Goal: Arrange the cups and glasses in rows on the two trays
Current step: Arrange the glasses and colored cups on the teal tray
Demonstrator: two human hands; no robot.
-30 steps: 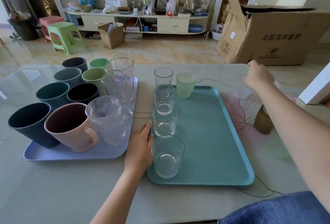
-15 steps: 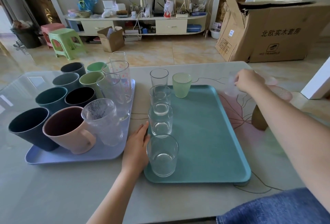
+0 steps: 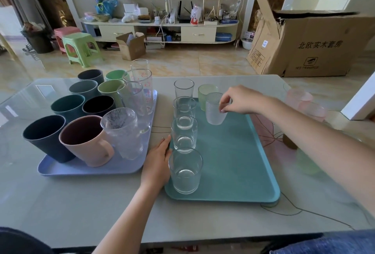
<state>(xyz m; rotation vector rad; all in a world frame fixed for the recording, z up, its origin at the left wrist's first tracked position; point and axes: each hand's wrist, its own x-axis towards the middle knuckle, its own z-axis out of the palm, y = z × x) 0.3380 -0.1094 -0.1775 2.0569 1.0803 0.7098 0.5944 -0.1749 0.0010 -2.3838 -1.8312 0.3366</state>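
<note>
The right hand (image 3: 240, 99) pinches a small frosted glass (image 3: 215, 108) by its rim, thumb and fingertips curled over the near edge, the other fingers bent loosely above it. The glass is upright over the teal tray (image 3: 233, 162), toward the tray's 12 o'clock end, just in front of a pale green cup (image 3: 204, 93) that stands there; whether its base touches the tray cannot be told. At the tray's 9 o'clock side a row of four clear glasses (image 3: 184, 132) runs from near to far. The left hand (image 3: 157, 162) lies flat on the table (image 3: 101, 203), fingers straight and relaxed, holding nothing, its edge against the tray's left rim beside the nearest clear glass. At 9 o'clock from it, the lilac tray (image 3: 91, 169) carries coloured cups in rows, a pink mug (image 3: 87, 140) and several tall glasses. Pink glasses (image 3: 304, 101) stand on the table at 3 o'clock.
</note>
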